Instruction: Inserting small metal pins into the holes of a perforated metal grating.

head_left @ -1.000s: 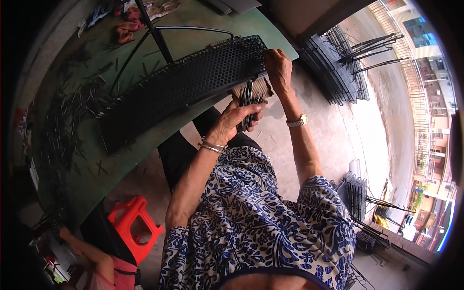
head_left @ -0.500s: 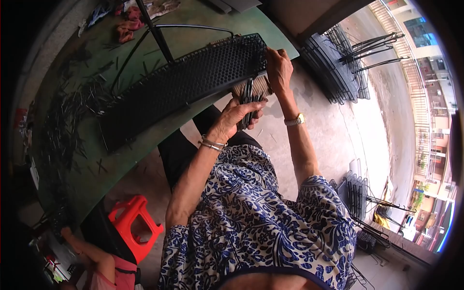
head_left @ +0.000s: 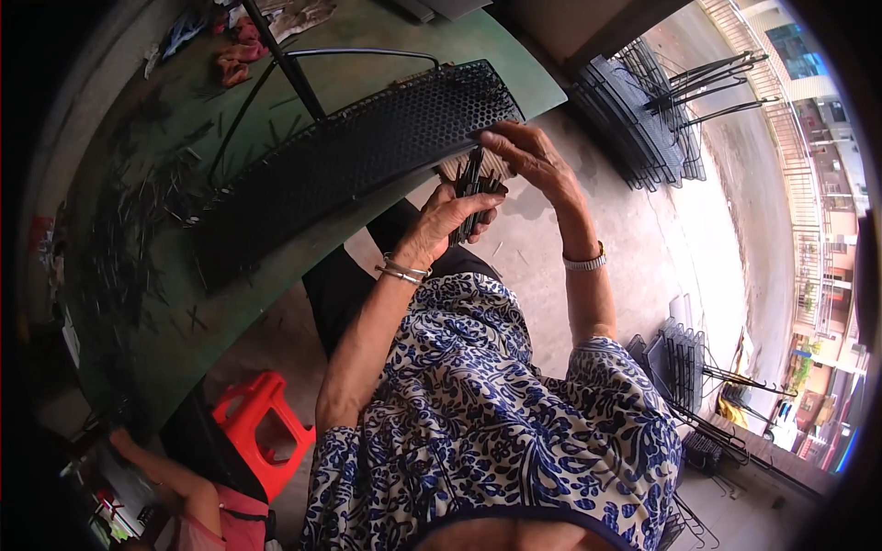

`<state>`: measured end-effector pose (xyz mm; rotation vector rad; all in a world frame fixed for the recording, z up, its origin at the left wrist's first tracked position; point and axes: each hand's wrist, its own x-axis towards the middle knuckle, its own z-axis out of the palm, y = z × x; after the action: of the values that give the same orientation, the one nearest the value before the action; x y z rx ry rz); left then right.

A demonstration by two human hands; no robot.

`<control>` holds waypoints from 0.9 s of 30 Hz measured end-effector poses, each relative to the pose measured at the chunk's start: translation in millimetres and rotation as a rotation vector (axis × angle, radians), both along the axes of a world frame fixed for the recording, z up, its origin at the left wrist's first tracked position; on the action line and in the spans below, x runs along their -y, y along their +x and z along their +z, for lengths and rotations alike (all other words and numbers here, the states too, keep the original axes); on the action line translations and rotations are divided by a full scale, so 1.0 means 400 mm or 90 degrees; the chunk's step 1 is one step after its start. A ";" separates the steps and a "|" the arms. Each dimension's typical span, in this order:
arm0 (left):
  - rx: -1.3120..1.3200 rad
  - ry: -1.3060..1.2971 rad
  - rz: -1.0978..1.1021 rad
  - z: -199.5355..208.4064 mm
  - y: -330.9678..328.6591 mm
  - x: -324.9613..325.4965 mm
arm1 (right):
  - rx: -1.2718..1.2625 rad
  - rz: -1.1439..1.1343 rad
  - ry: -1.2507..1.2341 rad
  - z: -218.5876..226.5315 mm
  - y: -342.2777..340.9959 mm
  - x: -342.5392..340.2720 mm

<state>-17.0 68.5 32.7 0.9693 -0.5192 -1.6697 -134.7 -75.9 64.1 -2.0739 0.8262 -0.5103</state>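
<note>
A long black perforated metal panel (head_left: 367, 138) lies slantwise over the near edge of the green table (head_left: 257, 308), with black rods attached at its far side. In my left hand (head_left: 443, 219), below the panel's right part, is a bundle of thin black strips (head_left: 469, 184), standing roughly upright with fingers and thumb wrapped round it. My right hand (head_left: 536, 161) is at the panel's near edge, close to its right end and just above the bundle. Its fingers are bent together with the tips at the rim; what they pinch, if anything, is hidden.
Many loose black strips (head_left: 129, 248) are scattered over the table's left side, and cloths (head_left: 243, 55) lie at the back. Similar panels with rods (head_left: 634, 119) are stacked at the right. A red stool (head_left: 266, 432) and another person's arm (head_left: 170, 473) are at lower left.
My right hand has left the panel's right end and come down and left along its near edge. The panel has shifted slightly; my left hand still grips the strips.
</note>
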 end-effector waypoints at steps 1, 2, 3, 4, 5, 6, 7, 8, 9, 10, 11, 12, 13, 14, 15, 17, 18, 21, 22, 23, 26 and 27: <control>0.015 -0.006 0.006 -0.001 -0.001 0.002 | -0.035 0.066 0.097 0.024 -0.013 -0.025; 0.015 -0.006 0.003 -0.003 -0.003 0.005 | -0.057 0.047 0.093 0.041 -0.017 -0.042; 0.026 -0.019 0.004 -0.007 -0.005 0.008 | -0.057 0.045 0.094 0.016 -0.030 -0.042; 0.037 -0.033 0.003 -0.006 -0.006 0.012 | 0.027 0.044 0.017 -0.006 -0.039 -0.049; 0.038 -0.034 0.001 -0.004 -0.009 0.015 | 0.110 0.044 -0.061 -0.023 -0.046 -0.050; 0.033 -0.017 0.007 -0.002 -0.014 0.018 | 0.110 0.042 -0.061 -0.031 -0.056 -0.041; 0.029 0.002 0.017 -0.003 -0.013 0.019 | 0.101 0.047 0.052 0.011 -0.038 -0.047; 0.029 0.002 0.017 -0.003 -0.012 0.020 | 0.090 0.050 0.164 0.039 -0.030 -0.054; 0.020 0.005 0.025 -0.005 -0.011 0.021 | 0.090 0.051 0.164 0.046 -0.029 -0.060; 0.010 0.008 0.032 -0.006 -0.011 0.021 | 0.073 0.054 0.085 0.051 -0.030 -0.066; 0.011 0.008 0.032 -0.009 -0.009 0.021 | 0.056 0.057 0.006 0.053 -0.030 -0.070; 0.024 0.010 0.041 -0.012 -0.007 0.020 | 0.056 0.058 0.007 0.046 -0.025 -0.065; 0.037 0.011 0.050 -0.010 -0.005 0.021 | 0.055 0.043 0.081 0.033 -0.018 -0.054; 0.038 0.012 0.050 -0.007 -0.005 0.021 | 0.055 0.027 0.155 0.024 -0.014 -0.049; 0.045 0.014 0.056 -0.005 -0.007 0.021 | 0.055 0.027 0.155 0.018 -0.014 -0.048; 0.050 0.017 0.064 -0.005 -0.005 0.020 | 0.078 0.003 0.127 0.012 -0.010 -0.047; 0.045 0.012 0.070 -0.011 -0.004 0.021 | 0.077 0.003 0.127 0.010 -0.007 -0.047; 0.051 0.000 0.069 -0.012 0.001 0.027 | 0.076 -0.025 0.137 0.004 0.002 -0.046; 0.064 -0.007 0.061 -0.011 0.003 0.029 | 0.084 -0.025 0.127 -0.001 0.005 -0.046; 0.063 -0.007 0.062 -0.009 0.004 0.029 | 0.092 -0.025 0.117 -0.003 0.009 -0.047; 0.093 -0.052 0.103 -0.010 0.004 0.027 | 0.091 -0.061 0.153 -0.002 0.027 -0.058; 0.117 -0.037 0.111 -0.014 0.003 0.026 | 0.091 -0.060 0.154 -0.007 0.028 -0.056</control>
<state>-15.6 58.0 27.0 1.0991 -0.5842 -1.4119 -123.7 -53.5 61.4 -1.7636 0.8597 -0.5738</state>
